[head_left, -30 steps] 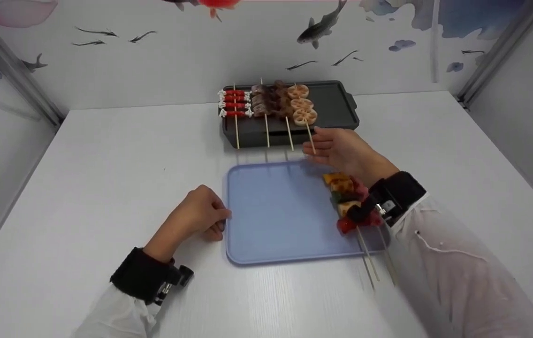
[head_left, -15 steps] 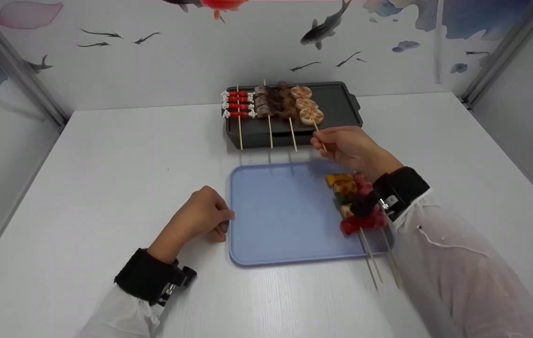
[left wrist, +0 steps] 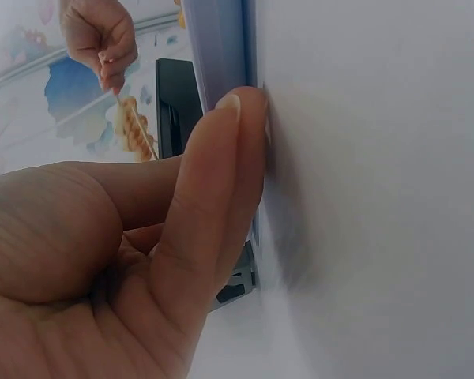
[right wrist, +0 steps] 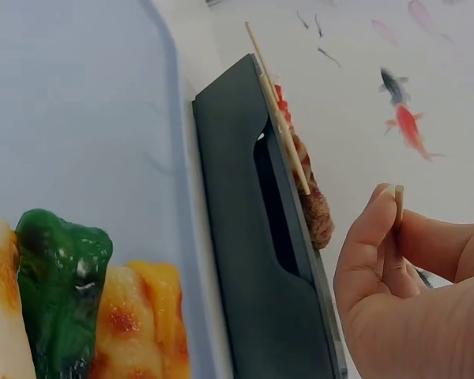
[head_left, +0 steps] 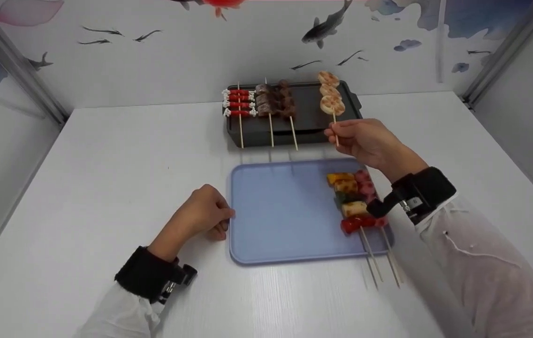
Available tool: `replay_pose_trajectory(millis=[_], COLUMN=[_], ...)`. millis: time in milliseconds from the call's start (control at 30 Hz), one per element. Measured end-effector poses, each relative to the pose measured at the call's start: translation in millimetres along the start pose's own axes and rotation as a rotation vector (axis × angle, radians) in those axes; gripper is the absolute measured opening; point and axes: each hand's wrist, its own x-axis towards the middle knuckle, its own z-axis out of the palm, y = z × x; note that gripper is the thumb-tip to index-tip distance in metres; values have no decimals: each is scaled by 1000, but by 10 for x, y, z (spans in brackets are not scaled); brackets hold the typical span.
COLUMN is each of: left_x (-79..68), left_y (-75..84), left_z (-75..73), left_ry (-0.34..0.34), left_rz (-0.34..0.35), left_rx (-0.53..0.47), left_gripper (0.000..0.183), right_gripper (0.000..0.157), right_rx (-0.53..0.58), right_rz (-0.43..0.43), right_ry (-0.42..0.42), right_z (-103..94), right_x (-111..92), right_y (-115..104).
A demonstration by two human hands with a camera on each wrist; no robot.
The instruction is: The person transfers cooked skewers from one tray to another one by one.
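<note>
Head cam: my R hand pinches lotus skewer, just lifted off grill, so 3 left; L hand pinches tray.

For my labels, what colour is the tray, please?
The tray is periwinkle blue, clearest in the head view.

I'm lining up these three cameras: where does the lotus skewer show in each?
Head: lotus skewer upper right of centre, pinched in the right hand.
Left wrist: skewer upper left, just below that hand.
Right wrist: only a stick end, right side, mid-height.
Landmark: grill, in all three.
</note>
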Motion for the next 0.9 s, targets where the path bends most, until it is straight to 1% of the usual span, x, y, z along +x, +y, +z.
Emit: replay_pose_trajectory(millis=[167, 333, 433, 500, 567, 733, 900], left_x=[-1, -2, -7, -10, -11, -10, -6], left_y=[-14, -12, -6, -5, -5, 14, 10], left_z=[4, 1, -11, -11, -8, -1, 2], left_ry=[4, -2, 0, 2, 0, -3, 1], left_rz=[-5, -10, -2, 3, 13, 17, 9], left_rx=[0, -10, -7, -3, -3, 8, 19], left_gripper=[22, 21, 20, 21, 21, 21, 21], right_gripper=[19, 17, 17, 17, 19, 24, 36], right_rx=[-45, -84, -140, -203, -271, -379, -413], right_rz=[-48, -79, -99, -102, -105, -99, -107], right_ry=[-4, -20, -26, -24, -12, 3, -29], right_z=[-34, -57, -55, -56, -56, -49, 4], right_x=[-120, -285, -400, -478, -556, -779, -965], right_y=[7, 35, 73, 118, 175, 305, 410])
